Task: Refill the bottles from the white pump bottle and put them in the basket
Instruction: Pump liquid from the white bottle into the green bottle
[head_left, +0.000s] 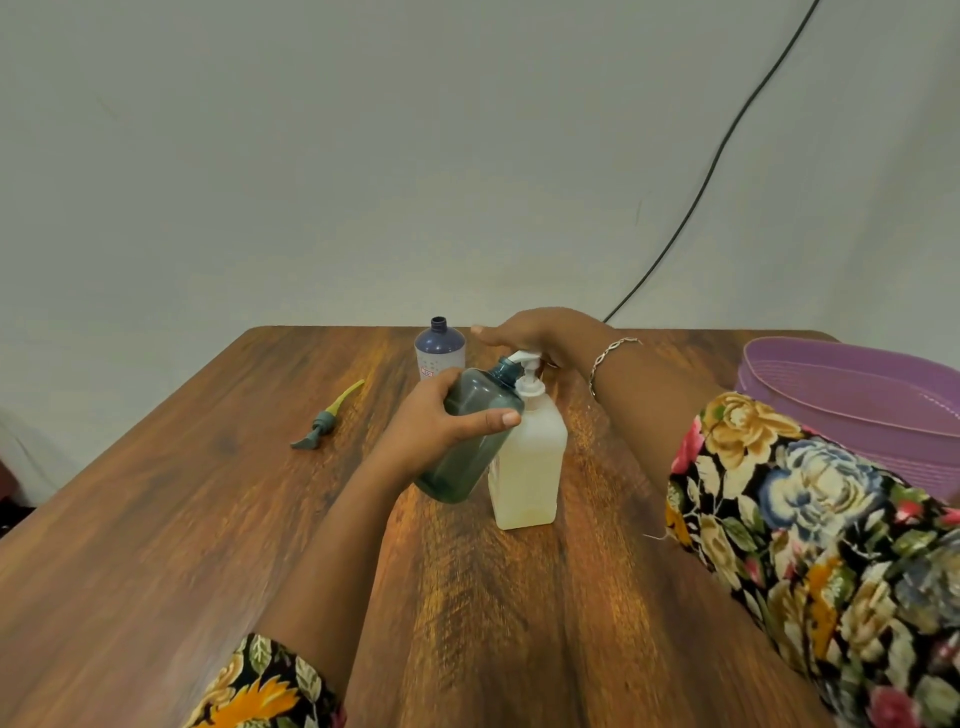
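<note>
The left hand (441, 423) grips the tilted teal bottle (462, 467), neck at the spout of the white pump bottle (530, 467). The right hand (540, 338), fingers flat, presses the pump head. Beyond the left hand an uncapped purple bottle (440, 353) waits (apparently unfilled). The basket (831, 405), right of both hands, shows no bottle, so the task looks at an early stage.

A plain pale grey-green wall (363, 156) fills the upper half. A black cable (717, 161) runs down it from 1 o'clock toward the centre. Below lies a glossy brown wood-grain bench (156, 519).
</note>
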